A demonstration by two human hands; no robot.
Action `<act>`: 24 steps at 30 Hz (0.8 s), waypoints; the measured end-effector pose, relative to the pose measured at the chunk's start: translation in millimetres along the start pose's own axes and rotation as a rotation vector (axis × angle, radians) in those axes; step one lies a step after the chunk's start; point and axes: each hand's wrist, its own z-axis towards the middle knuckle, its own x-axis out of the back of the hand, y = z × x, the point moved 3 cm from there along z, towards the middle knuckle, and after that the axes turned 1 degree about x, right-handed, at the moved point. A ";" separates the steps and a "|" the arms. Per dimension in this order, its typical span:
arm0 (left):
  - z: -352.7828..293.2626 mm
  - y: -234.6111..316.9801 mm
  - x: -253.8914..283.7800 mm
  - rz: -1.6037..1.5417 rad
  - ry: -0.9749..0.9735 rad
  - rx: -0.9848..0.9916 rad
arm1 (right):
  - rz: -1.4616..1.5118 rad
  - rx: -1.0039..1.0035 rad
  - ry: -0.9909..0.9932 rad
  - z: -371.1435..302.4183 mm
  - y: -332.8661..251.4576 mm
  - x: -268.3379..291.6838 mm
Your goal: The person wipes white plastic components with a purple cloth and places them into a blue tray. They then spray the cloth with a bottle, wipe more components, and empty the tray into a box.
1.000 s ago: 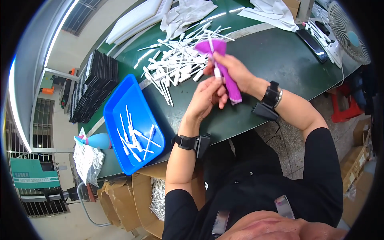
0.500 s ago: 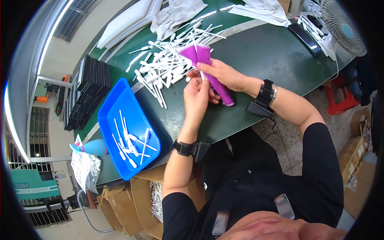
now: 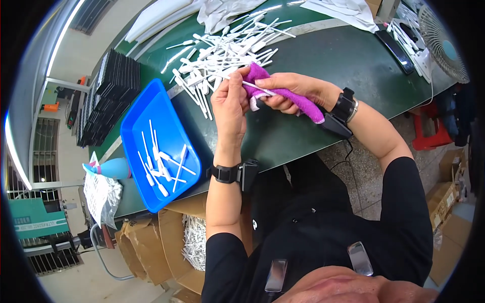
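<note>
A thin white plastic stick runs between my hands over the near side of the green table. My left hand pinches one end of it, fingers closed. In my right hand is a purple cloth, folded around the other part of the stick; the thumb presses on top. The stick's far end is hidden by the cloth and fingers. Just beyond my left hand lies a loose pile of white sticks with thicker heads. To the left, a blue tray holds several similar sticks.
Stacked black trays stand behind the blue tray. A light-blue spray bottle is at the left edge. On the right are a dark phone-like device and a fan. Below the table, a cardboard box contains white sticks.
My left hand has moved left and up, drawing apart from the right along the stick. The cloth, earlier fanned upward, is now bunched around the stick. The view has shifted slightly.
</note>
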 end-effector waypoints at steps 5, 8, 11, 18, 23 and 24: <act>2.5 0.9 11.2 0.046 0.231 -0.108 | -0.803 0.397 0.271 13.7 13.5 -1.9; 0.7 1.2 18.4 0.099 0.339 -0.128 | -0.769 0.351 0.390 9.9 9.8 -1.2; 1.9 -6.1 10.7 0.243 0.253 -0.139 | -0.702 0.369 0.480 10.3 6.4 -5.5; 3.3 -18.3 -7.5 0.311 0.138 -0.241 | -0.522 0.454 0.527 14.7 3.8 16.2; 3.6 -19.9 6.0 0.070 0.120 -0.095 | -0.469 0.495 0.787 -12.0 -14.1 32.1; 3.0 -18.1 5.7 0.072 0.121 -0.098 | -0.418 0.505 0.810 -15.0 -16.4 34.0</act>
